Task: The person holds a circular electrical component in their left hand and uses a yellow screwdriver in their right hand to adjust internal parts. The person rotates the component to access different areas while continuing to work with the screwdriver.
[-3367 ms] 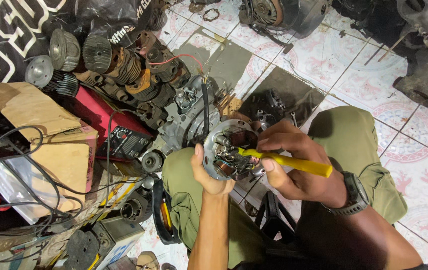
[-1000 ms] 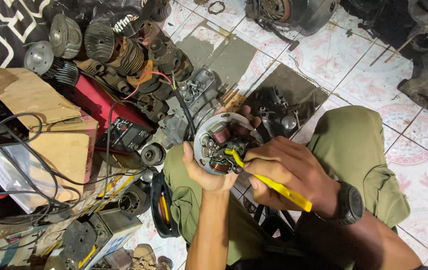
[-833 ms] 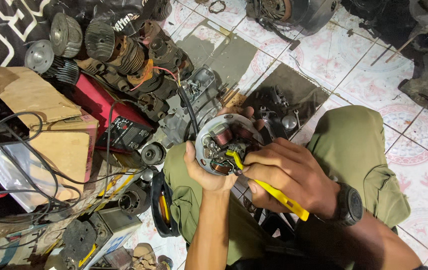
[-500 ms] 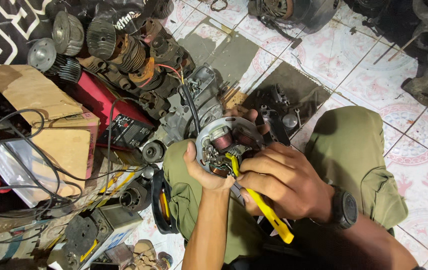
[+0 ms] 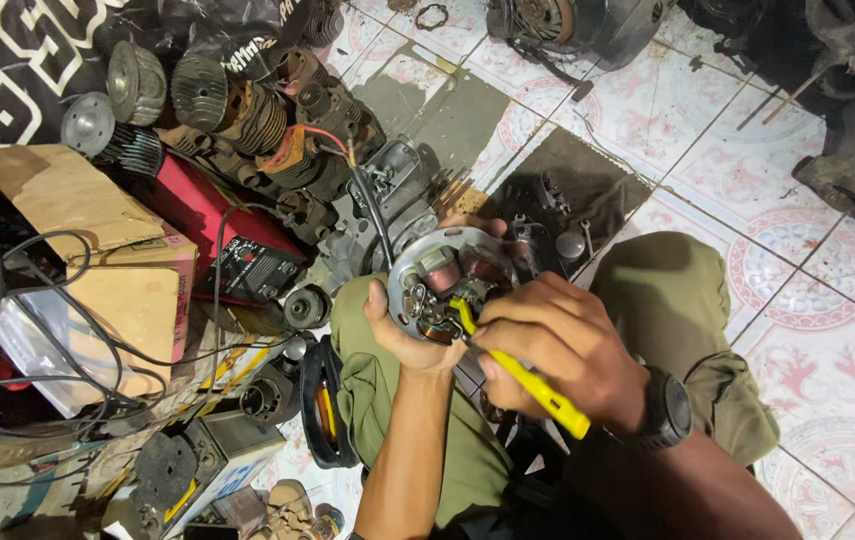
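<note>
The patterned tile floor (image 5: 647,110) is spreading across the right of the view, with a heap of finned engine cylinders (image 5: 237,110) lying at the upper left and a cardboard box (image 5: 117,250) sitting beside them among loose black cables (image 5: 7,330); the person is sitting with olive-green trousers (image 5: 677,300) bent at the knees; in front of the lap the left hand (image 5: 402,335) is cupping a round metal stator plate (image 5: 447,285) from below, its fingers curling around the rim and gripping it, face tilted toward the camera; copper-wound coils are showing on the plate's face; the right hand (image 5: 557,345), wearing a black wristwatch (image 5: 665,410), is closing its fingers tightly around a yellow-handled screwdriver (image 5: 522,370); the tool's tip is touching the plate near its lower middle, the handle slanting down toward the right.
</note>
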